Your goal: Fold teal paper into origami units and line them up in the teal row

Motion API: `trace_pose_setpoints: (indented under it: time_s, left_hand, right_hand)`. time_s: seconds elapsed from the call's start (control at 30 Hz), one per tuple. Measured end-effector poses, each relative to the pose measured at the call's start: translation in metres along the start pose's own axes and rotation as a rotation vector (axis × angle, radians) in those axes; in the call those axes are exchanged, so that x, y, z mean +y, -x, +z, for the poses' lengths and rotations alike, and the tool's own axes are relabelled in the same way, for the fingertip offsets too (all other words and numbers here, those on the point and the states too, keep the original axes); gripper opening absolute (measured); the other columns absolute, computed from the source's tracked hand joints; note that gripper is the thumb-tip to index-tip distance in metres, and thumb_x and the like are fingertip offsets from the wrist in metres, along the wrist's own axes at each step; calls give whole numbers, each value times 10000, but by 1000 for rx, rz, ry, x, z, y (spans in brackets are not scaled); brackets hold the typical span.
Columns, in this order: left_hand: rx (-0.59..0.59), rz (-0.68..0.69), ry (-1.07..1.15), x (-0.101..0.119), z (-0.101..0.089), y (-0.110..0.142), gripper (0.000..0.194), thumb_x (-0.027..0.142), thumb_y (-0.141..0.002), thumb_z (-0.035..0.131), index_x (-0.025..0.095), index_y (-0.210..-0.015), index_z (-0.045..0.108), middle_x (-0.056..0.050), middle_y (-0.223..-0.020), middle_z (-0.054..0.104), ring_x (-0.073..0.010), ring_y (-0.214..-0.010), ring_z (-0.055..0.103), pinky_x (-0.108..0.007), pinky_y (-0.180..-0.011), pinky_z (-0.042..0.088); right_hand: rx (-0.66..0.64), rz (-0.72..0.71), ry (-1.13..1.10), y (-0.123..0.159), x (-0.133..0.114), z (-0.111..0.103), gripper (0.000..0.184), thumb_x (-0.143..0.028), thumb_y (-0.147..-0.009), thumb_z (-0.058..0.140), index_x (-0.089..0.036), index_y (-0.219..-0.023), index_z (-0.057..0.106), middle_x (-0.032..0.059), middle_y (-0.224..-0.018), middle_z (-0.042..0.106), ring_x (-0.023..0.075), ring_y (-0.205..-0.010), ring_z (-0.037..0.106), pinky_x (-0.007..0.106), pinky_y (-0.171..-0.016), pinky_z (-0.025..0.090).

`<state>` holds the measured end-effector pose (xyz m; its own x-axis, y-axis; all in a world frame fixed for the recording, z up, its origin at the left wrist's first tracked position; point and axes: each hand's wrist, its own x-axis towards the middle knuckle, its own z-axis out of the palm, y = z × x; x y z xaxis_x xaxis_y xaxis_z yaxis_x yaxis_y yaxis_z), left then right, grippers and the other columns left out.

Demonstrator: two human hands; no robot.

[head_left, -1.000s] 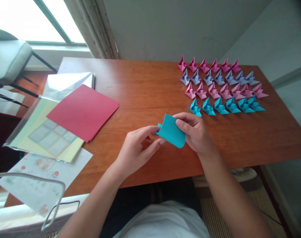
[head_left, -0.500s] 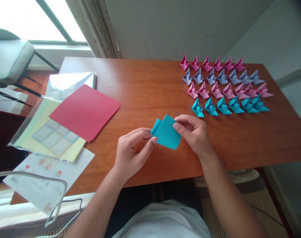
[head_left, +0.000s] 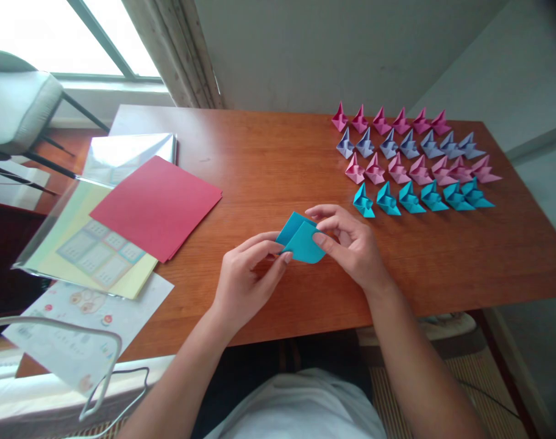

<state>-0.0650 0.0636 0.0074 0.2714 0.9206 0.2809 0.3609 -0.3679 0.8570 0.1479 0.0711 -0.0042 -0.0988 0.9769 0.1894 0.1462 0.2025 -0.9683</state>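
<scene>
A small sheet of blue origami paper [head_left: 305, 245], bent over on itself, is held just above the wooden table near its front edge. My left hand [head_left: 253, 277] pinches its left corner between thumb and fingers. On the other side, my right hand [head_left: 351, 247] grips the right edge, its thumb on the near layer and its fingers behind. The lower edge of the paper curves where it bends, and the back layer shows above the front one at the upper left.
Rows of folded paper figures in magenta, lilac, pink and blue [head_left: 409, 197] stand at the right. On the left lie red paper sheets [head_left: 156, 207], a plastic-sleeved yellow pack [head_left: 136, 277] and a printed white sheet [head_left: 90, 332]. Beyond the table [head_left: 260, 164] is a chair [head_left: 22, 110].
The right hand has drawn the front layer of the blue paper down and left, so more of the back layer shows. Both hands keep their hold.
</scene>
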Motion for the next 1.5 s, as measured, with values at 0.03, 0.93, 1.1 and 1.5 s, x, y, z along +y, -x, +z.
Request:
trace_pose_setpoints:
  time_s: [0.03,0.93,1.1,1.5]
  left_hand:
    - [-3,-11,1,1,0,0,77,193,-918,683,185,-843,699,-60,-1012,772,-146,-837,725,-232,-771,556]
    - [-40,-229,163,-3,0,3,113,277,-904,714,180,-850,732,-18,-738,723,-124,-628,605,-226,-573,492]
    - [-68,-194,128,0,0,2,116,253,-894,721,176,-809,731,-7,-705,709,-107,-600,586,-211,-551,461]
    - [-73,-183,98,5,0,0,148,250,-909,700,171,-786,726,-2,-692,704,-103,-593,581,-212,-563,459]
  right_hand:
    - [-1,-7,6,0,-1,0,28,-254,-910,720,-258,-901,694,50,-1276,667,250,-1255,603,457,-1093,469]
    - [-159,56,83,4,-9,5,120,-309,-906,717,-253,-1011,734,12,-921,748,164,-813,665,293,-676,501]
    - [-173,4,102,1,-9,7,115,-347,-922,700,-242,-876,713,7,-827,718,170,-757,636,324,-696,499]
    - [-156,4,160,2,-10,9,92,-293,-925,682,-233,-857,693,-2,-797,703,151,-720,617,297,-650,486]
